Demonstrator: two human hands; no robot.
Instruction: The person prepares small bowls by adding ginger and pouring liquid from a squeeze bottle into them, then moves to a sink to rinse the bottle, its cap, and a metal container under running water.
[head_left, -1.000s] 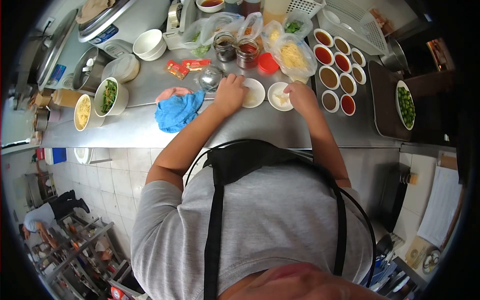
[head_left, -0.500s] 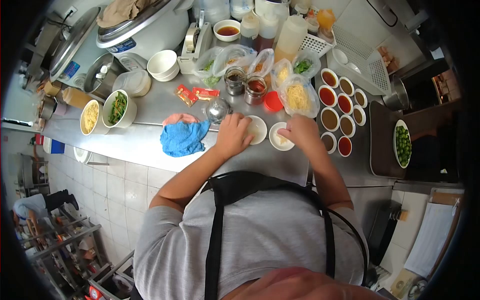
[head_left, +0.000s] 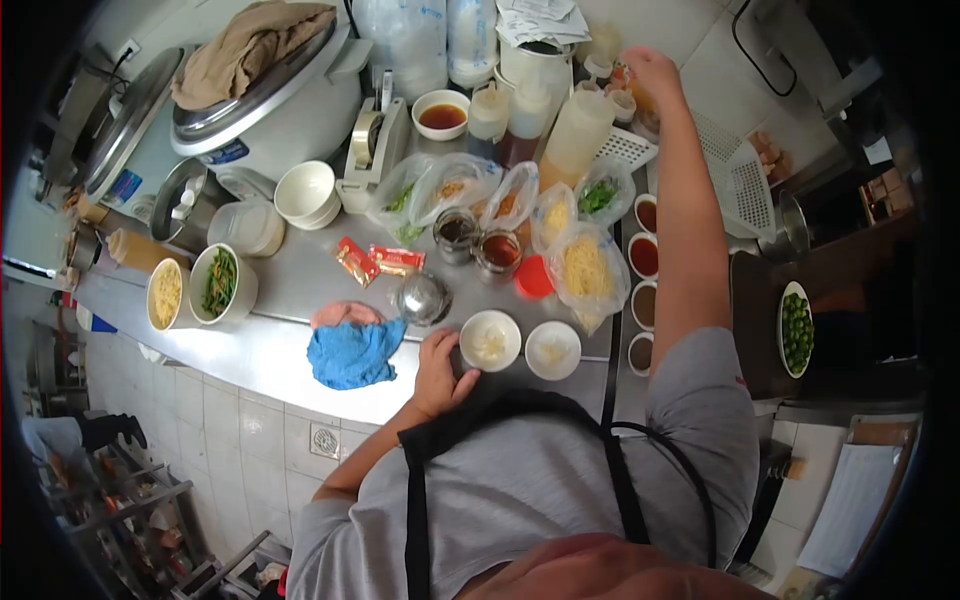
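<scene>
We had our left hand [head_left: 438,374] just beside a small bowl [head_left: 490,341] of pale bits, thumb and fingers apart; another bowl [head_left: 553,351] stood near it on the counter [head_left: 285,350]. Our right hand [head_left: 652,72] was at an orange bottle [head_left: 641,100], its grip impossible to tell.

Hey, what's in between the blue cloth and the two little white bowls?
Between the blue cloth and the closer white bowl is the left hand. A shiny round metal thing sits a bit farther back. The head view shows both.
</scene>
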